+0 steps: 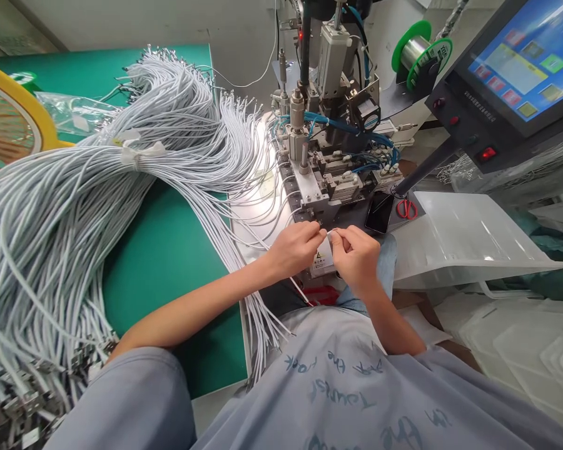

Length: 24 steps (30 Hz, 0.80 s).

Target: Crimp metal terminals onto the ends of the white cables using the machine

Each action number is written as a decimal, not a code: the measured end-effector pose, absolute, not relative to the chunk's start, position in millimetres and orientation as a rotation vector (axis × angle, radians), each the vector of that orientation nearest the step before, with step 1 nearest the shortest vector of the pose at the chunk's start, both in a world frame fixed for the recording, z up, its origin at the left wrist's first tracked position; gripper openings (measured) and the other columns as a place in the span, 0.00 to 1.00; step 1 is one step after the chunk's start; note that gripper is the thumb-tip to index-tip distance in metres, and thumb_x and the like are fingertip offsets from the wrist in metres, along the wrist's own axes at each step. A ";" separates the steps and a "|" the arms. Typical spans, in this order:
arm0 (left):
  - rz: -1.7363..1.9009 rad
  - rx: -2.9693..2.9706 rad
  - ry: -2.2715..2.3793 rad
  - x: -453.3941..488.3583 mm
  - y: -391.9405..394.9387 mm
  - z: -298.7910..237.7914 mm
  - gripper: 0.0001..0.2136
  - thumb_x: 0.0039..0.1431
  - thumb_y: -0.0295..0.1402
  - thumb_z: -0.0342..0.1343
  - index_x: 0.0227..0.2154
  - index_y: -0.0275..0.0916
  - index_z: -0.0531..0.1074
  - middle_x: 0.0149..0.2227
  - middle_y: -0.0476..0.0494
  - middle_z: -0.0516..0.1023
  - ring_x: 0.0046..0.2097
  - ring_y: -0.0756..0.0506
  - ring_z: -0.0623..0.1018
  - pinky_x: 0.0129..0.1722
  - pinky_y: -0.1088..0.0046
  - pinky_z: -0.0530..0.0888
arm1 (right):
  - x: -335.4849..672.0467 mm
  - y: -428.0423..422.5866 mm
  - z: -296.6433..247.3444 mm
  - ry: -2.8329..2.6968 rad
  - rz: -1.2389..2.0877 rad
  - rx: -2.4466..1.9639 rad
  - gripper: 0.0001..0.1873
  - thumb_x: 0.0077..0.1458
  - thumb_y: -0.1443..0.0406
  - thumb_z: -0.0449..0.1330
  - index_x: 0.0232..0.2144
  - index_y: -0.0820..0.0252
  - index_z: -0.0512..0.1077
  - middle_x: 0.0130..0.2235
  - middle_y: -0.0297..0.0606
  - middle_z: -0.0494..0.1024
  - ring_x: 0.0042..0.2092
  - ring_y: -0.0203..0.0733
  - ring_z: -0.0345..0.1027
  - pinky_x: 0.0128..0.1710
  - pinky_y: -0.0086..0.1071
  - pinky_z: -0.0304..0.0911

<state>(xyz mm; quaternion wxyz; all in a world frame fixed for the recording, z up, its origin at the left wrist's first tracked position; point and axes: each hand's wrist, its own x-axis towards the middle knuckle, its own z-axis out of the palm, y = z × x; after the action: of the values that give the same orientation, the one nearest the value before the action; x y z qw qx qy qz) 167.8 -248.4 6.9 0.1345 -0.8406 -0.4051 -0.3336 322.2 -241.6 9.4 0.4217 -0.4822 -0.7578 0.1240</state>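
My left hand (296, 249) is closed in a pinch on a thin white cable (301, 292), whose length hangs down below the hand toward my lap. My right hand (358, 255) pinches the tip of the same cable, just right of the left fingertips. The fingers hide most of that end. Both hands are in front of the bench machine (328, 169), close to its lower front edge. A large bundle of white cables (178, 147) lies to the left, tied with a white strip (143, 153), and some strands reach toward the machine.
A green mat (169, 262) covers the left table. Right of the machine are a solder wire spool (415, 53), a lit touchscreen (530, 62), a dark phone (379, 212), red-handled scissors (406, 209) and a white plastic tray (469, 228). A yellow-rimmed racket-like object (51, 119) is at far left.
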 end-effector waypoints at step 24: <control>-1.618 -2.753 -1.863 171.0 -246.1 15.0 0.07 0.54 0.24 0.53 0.25 0.34 0.75 0.22 0.49 0.70 0.25 0.54 0.68 0.24 0.80 0.64 | 324.4 -217.9 -3.2 -1.786 0.462 -0.953 0.07 0.54 0.67 0.59 0.36 0.56 0.74 0.26 0.31 0.66 0.24 0.32 0.56 0.24 0.30 0.57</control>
<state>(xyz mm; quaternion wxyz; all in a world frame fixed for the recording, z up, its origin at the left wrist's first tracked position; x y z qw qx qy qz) 171.0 -246.1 15.0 -0.2739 -0.7162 -0.4847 -0.4209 324.4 -217.9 -3.2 0.5078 -0.3953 -0.7410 0.1919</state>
